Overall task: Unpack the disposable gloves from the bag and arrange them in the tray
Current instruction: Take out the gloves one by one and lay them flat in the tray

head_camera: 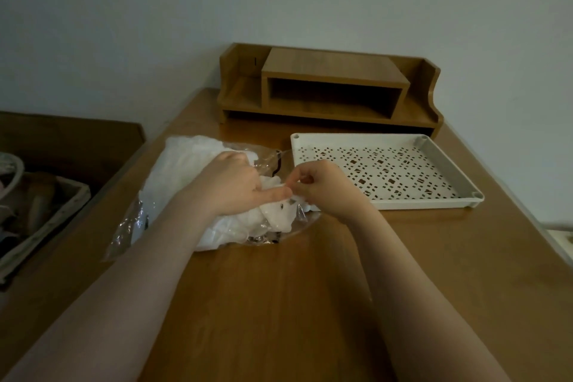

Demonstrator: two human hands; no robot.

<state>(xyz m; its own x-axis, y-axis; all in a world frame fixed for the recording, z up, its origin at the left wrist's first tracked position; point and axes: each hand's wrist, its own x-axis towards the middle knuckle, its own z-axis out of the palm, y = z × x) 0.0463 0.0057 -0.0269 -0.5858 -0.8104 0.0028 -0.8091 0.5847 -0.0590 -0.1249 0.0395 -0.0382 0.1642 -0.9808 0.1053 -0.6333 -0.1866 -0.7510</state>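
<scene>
A clear plastic bag (pixel 130 226) stuffed with white disposable gloves (pixel 183 161) lies on the wooden desk (pixel 294 288), left of centre. My left hand (pixel 229 186) rests on top of the bag near its open end, with the fingers curled onto the plastic and the thumb stretched out to the right. My right hand (pixel 322 186) pinches a bit of white glove at the bag's mouth, right beside the left thumb. A white perforated tray (pixel 465 174) sits just right of the bag with nothing in it.
A wooden desk organiser (pixel 328 87) with an open shelf stands against the wall behind the tray. Left of the desk, lower down, is a dark box (pixel 37 205) holding clutter. A pale object (pixel 561 236) shows at the right edge.
</scene>
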